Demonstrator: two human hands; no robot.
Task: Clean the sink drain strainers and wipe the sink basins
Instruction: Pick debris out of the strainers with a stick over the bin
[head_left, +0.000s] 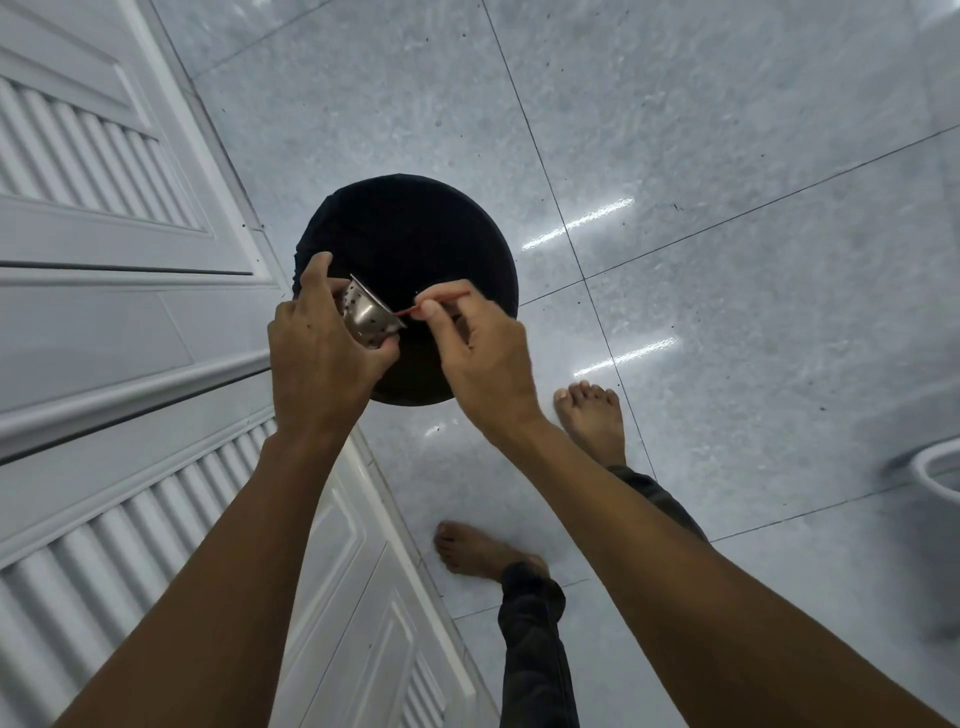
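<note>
My left hand (319, 358) grips a small steel drain strainer (366, 318) with round holes, tilted on its side so its open mouth faces right. My right hand (480, 353) pinches a thin red stick (436, 302) between thumb and fingers, and the stick's tip points into the strainer's mouth. Both hands hover over a round bin lined with a black bag (410, 244) that stands on the floor. The sink is out of view.
White louvred cabinet doors (104, 218) run along the left, close to the bin. Glossy grey floor tiles (727, 182) spread to the right. My bare feet (592, 421) stand just behind the bin. A white rounded object (935, 470) shows at the right edge.
</note>
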